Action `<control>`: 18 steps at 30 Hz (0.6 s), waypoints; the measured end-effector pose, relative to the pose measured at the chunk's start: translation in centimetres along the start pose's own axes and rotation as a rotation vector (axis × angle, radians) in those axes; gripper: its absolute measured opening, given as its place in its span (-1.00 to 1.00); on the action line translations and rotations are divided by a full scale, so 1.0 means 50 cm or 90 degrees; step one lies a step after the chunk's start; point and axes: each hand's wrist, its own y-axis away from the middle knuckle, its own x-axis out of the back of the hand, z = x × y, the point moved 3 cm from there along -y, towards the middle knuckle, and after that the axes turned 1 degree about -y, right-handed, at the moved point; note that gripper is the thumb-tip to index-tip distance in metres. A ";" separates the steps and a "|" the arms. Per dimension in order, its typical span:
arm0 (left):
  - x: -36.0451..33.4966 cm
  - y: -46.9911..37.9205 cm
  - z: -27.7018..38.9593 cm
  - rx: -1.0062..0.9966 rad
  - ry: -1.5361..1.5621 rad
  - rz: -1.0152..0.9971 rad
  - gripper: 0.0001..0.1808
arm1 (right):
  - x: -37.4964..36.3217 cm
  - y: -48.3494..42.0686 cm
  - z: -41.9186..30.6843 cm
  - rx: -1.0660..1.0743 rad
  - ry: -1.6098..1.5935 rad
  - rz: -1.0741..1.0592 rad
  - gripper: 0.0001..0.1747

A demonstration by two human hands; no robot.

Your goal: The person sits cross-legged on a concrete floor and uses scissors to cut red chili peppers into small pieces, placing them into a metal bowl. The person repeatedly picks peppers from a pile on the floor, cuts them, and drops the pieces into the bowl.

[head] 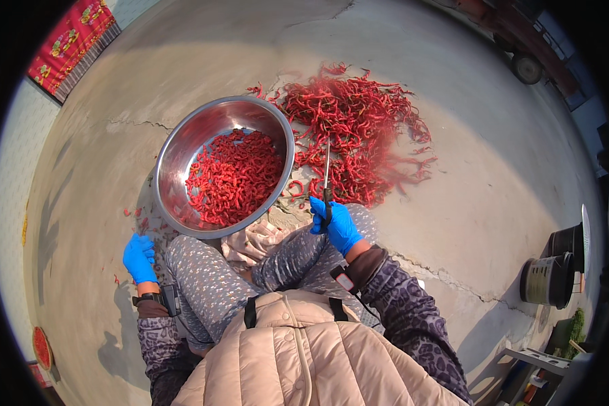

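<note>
A large steel basin (165, 175) stands tilted before my knees, with cut red chili pieces (236, 177) in it. Beyond it to the right, a heap of long red chili peppers (355, 116) lies on the concrete. My right hand (335, 223), in a blue glove, holds scissors (327, 175) by their black handles, blades pointing away toward the heap. At the basin's lower left is my left hand (141, 258), also in a blue glove, fingers curled over the ground; whether anything is between them cannot be seen. Small chili scraps and stems lie near it.
A checked cloth (254, 244) lies between my legs and the basin. Black buckets (547, 280) stand at the right, near a metal rack (538, 360). A round container of red chilies (42, 348) sits far left. A wheeled vehicle (528, 68) stands at the upper right.
</note>
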 end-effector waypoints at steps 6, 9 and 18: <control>0.050 0.033 -0.096 -0.058 -0.113 0.212 -0.10 | 0.092 -0.087 -0.045 -0.112 -0.092 0.046 -0.55; -0.015 0.080 -0.073 -0.101 -0.327 0.219 -0.11 | 0.108 -0.128 -0.057 -0.128 -0.035 0.054 -0.57; -0.143 0.139 -0.073 -0.077 -0.436 0.038 -0.27 | 0.123 -0.224 -0.077 -0.163 -0.204 -0.047 -0.52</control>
